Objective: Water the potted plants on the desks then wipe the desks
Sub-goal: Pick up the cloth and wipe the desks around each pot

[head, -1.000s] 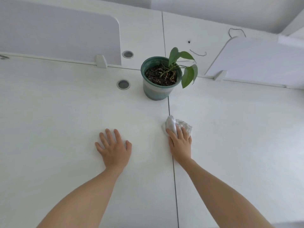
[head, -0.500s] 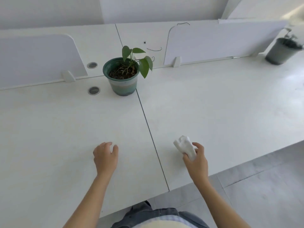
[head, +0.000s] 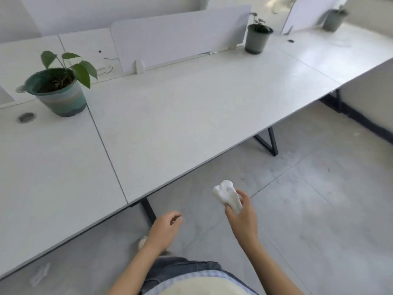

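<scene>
My right hand (head: 242, 218) grips a crumpled white cloth (head: 227, 195), held in the air over the floor, off the front edge of the white desk (head: 180, 116). My left hand (head: 164, 229) hangs beside it with loosely curled fingers and holds nothing. A green pot with a leafy plant (head: 57, 90) stands at the desk's back left, on the seam between two desktops. A grey pot with a small plant (head: 257, 37) stands at the far right end of the same desk. A third grey pot (head: 333, 18) stands on the desk beyond.
White divider panels (head: 178, 35) run along the back of the desks. Round cable grommets (head: 26, 117) sit left of the green pot. Black desk legs (head: 268, 142) stand on the grey tiled floor. A crumpled white scrap (head: 40, 273) lies under the desk at left.
Both hands have come off the desktop and now hang over the floor. My view has swung right and back, bringing the further desks and grey pots into sight.
</scene>
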